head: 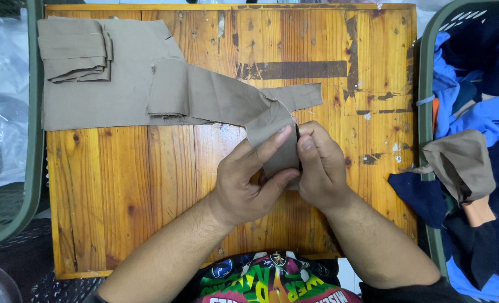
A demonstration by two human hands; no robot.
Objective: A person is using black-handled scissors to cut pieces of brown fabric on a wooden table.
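Both hands meet on one end of a tan cloth strip (227, 98) in the head view: my left hand (249, 179) and right hand (319, 168) are pressed together, pinching the rolled end between fingers and thumbs. Away from that grip the strip lies unrolled across the wooden board (148, 185) toward a folded tan stack (75, 50), so I judge the rolling barely begun. Right of the grip, a green basket (426, 84) holds mixed cloth.

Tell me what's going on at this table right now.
A person is handling a piece of tan cloth on a wooden table. The left hand and right hand pinch one end of it together. A folded stack of the same cloth sits at the far left corner, and a basket of clothes stands on the right.
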